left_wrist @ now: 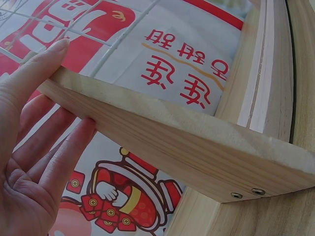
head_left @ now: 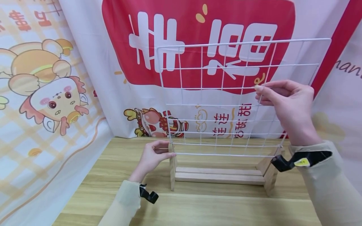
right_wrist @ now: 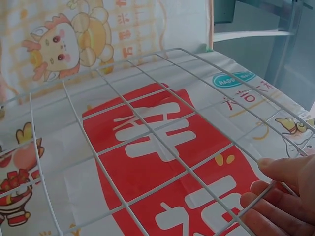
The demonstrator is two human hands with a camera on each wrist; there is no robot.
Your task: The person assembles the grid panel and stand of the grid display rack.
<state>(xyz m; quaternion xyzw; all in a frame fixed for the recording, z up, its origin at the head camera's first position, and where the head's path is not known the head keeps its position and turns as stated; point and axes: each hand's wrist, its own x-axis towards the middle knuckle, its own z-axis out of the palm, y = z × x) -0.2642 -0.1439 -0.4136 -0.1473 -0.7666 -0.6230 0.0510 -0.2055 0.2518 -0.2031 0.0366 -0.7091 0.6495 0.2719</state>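
Observation:
A white wire grid panel [head_left: 202, 88] stands upright, leaning slightly, over a small wooden stand [head_left: 219, 179] with two side boards and a pair of slats between them. My right hand [head_left: 291, 103] pinches the grid near its right side, thumb and fingers on the wires. In the right wrist view, its fingers curl around a wire of the grid [right_wrist: 149, 132]. At the upper end of the left side board [left_wrist: 147, 118], my left hand [head_left: 151, 157] grips with the thumb on the edge and fingers against the outer face. The grid's bottom wire runs between the side boards.
The stand rests on a wood-grain table [head_left: 135, 204]. Behind it hangs a white cloth [head_left: 141, 94] with a red printed patch, and a checked cartoon cloth [head_left: 31, 150] covers the left side. Two screw heads [left_wrist: 257, 191] sit low in the side board.

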